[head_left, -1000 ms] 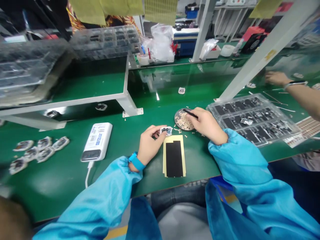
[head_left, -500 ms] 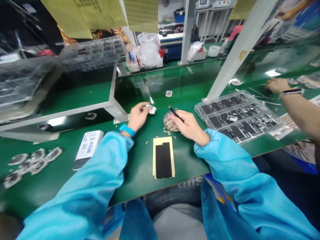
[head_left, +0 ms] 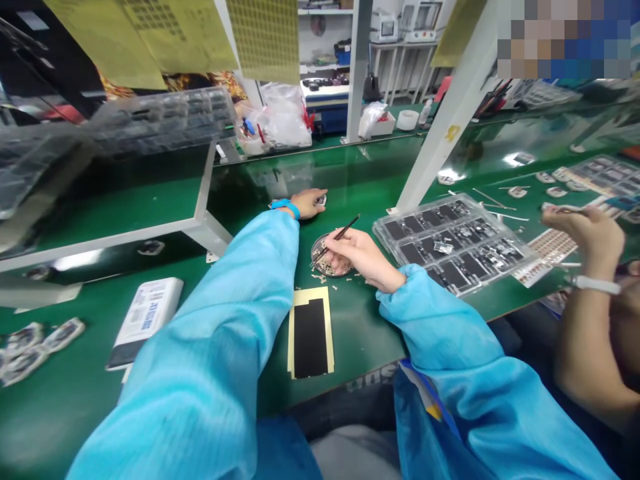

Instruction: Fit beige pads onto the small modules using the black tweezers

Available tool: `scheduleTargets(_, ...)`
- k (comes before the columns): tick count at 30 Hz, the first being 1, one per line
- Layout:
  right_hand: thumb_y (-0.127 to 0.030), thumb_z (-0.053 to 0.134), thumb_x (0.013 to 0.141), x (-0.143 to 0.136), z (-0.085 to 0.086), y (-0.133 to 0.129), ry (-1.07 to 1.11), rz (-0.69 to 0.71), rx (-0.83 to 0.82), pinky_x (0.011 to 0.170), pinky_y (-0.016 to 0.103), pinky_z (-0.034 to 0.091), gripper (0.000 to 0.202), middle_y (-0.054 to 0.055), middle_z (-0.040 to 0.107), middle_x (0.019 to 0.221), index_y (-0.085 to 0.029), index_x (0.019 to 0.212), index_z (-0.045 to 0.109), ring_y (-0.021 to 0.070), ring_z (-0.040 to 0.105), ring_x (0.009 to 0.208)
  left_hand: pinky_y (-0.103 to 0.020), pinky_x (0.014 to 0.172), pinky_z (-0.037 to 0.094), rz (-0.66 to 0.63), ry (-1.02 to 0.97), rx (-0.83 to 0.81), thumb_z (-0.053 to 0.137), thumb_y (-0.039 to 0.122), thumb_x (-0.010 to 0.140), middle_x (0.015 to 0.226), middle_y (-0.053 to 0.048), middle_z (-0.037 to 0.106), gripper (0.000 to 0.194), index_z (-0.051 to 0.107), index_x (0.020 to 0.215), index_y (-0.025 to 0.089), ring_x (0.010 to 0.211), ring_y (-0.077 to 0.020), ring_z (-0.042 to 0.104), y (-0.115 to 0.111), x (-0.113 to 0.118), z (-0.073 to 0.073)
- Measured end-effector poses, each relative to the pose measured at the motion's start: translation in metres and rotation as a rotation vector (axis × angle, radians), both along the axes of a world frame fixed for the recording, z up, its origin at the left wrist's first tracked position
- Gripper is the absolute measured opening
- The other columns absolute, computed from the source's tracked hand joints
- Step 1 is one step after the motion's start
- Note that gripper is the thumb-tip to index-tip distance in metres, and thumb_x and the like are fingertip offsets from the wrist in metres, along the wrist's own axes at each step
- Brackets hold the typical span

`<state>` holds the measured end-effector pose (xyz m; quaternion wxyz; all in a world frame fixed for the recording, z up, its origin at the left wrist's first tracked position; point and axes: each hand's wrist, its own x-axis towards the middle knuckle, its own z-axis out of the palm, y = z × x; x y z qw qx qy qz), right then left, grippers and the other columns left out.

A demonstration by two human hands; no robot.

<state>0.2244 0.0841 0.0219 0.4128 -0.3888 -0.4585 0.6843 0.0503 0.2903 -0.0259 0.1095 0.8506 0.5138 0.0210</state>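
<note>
Gap: green bench (head_left: 364, 199) between round dish (head_left: 314, 252) and slanted post (head_left: 440, 137) | Obstacles: left sleeve (head_left: 250, 283), clear tray (head_left: 411, 237)

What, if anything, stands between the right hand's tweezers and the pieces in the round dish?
Nothing visible does: the tweezers, in the right hand, slant down over the round dish and its small pieces.

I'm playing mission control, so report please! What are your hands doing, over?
Left hand at small white-rimmed part, grip unclear. Right hand holding dark tweezers over round dish of tiny bits. Loose bits beside dish. Over.
</note>
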Motion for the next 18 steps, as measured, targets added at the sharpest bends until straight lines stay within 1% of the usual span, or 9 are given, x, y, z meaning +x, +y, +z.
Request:
scheduleTargets(2, -0.048, 0.081, 0.076, 0.000, 0.001, -0.003, 0.009, 0.099, 0.015, 0.054, 0.022, 0.057, 0.052, 0.006, 0.068, 0.082, -0.012, 0.103, 0.055, 0.0125, 0.065, 0.063, -0.044, 0.112, 0.034, -0.018, 0.043, 0.027, 0.060, 0.035, 0.092, 0.145, -0.014, 0.050, 0.062, 0.047, 0.152, 0.023, 0.136, -0.0324, 0.044, -0.005, -0.008, 0.003)
scheduleTargets(4, -0.045, 0.080, 0.077, -0.002, -0.001, -0.009, -0.016, 0.178, 0.062, 0.059, 0.025, 0.059, 0.048, 0.007, 0.067, 0.083, -0.012, 0.101, 0.055, 0.0142, 0.068, 0.069, -0.050, 0.107, 0.037, 0.001, 0.086, 0.059, 0.060, 0.036, 0.092, 0.136, -0.021, 0.051, 0.057, 0.055, 0.144, 0.015, 0.128, -0.0387, 0.048, -0.019, -0.020, 0.008)
scheduleTargets(5, -0.043, 0.079, 0.078, -0.004, -0.004, -0.012, -0.044, 0.205, 0.106, 0.062, 0.025, 0.059, 0.045, 0.006, 0.066, 0.083, -0.011, 0.099, 0.056, 0.0145, 0.068, 0.072, -0.051, 0.104, 0.039, 0.016, 0.102, 0.069, 0.060, 0.038, 0.092, 0.133, -0.023, 0.050, 0.055, 0.058, 0.140, 0.011, 0.124, -0.0399, 0.050, -0.029, -0.027, 0.012)
scheduleTargets(7, -0.038, 0.077, 0.080, -0.010, -0.009, -0.022, -0.142, 0.223, 0.237, 0.067, 0.025, 0.059, 0.037, 0.006, 0.066, 0.084, -0.011, 0.097, 0.059, 0.0139, 0.068, 0.076, -0.047, 0.100, 0.043, 0.041, 0.124, 0.080, 0.062, 0.039, 0.090, 0.128, -0.023, 0.049, 0.054, 0.060, 0.134, 0.007, 0.116, -0.0377, 0.055, -0.051, -0.044, 0.024)
scheduleTargets(10, -0.032, 0.069, 0.085, -0.018, -0.016, -0.036, -0.330, 0.200, 0.403, 0.067, 0.023, 0.055, 0.024, 0.005, 0.066, 0.083, -0.012, 0.094, 0.062, 0.0117, 0.065, 0.073, -0.038, 0.093, 0.046, 0.074, 0.095, 0.113, 0.070, 0.038, 0.085, 0.127, -0.019, 0.048, 0.058, 0.056, 0.132, 0.007, 0.107, -0.0304, 0.059, -0.094, -0.069, 0.045)
scheduleTargets(12, -0.031, 0.066, 0.086, -0.022, -0.019, -0.042, -0.398, 0.177, 0.419, 0.064, 0.024, 0.054, 0.021, 0.005, 0.065, 0.080, -0.012, 0.094, 0.060, 0.0125, 0.065, 0.070, -0.035, 0.086, 0.048, 0.102, -0.019, 0.138, 0.074, 0.036, 0.082, 0.123, -0.017, 0.051, 0.055, 0.055, 0.126, 0.009, 0.098, -0.0255, 0.060, -0.127, -0.083, 0.057)
scheduleTargets(14, -0.032, 0.065, 0.085, -0.022, -0.022, -0.043, -0.430, 0.143, 0.400, 0.062, 0.025, 0.054, 0.022, 0.005, 0.065, 0.077, -0.013, 0.095, 0.059, 0.0140, 0.065, 0.068, -0.034, 0.080, 0.048, 0.158, -0.179, 0.117, 0.076, 0.035, 0.081, 0.110, -0.013, 0.057, 0.046, 0.058, 0.115, 0.011, 0.089, -0.0218, 0.060, -0.164, -0.092, 0.064)
scheduleTargets(16, -0.033, 0.065, 0.085, -0.021, -0.024, -0.041, -0.458, 0.118, 0.392, 0.061, 0.025, 0.053, 0.023, 0.004, 0.065, 0.075, -0.013, 0.096, 0.059, 0.0148, 0.066, 0.068, -0.032, 0.075, 0.049, 0.242, -0.368, -0.018, 0.080, 0.042, 0.077, 0.098, -0.009, 0.063, 0.048, 0.061, 0.110, 0.012, 0.083, -0.0200, 0.061, -0.199, -0.093, 0.064)
scheduleTargets(18, -0.033, 0.065, 0.085, -0.019, -0.025, -0.038, -0.495, 0.115, 0.405, 0.060, 0.025, 0.052, 0.023, 0.004, 0.065, 0.074, -0.013, 0.096, 0.059, 0.0149, 0.066, 0.068, -0.029, 0.063, 0.050, 0.325, -0.571, -0.269, 0.078, 0.050, 0.077, 0.090, -0.007, 0.066, 0.048, 0.067, 0.107, 0.014, 0.071, -0.0168, 0.060, -0.231, -0.090, 0.059)
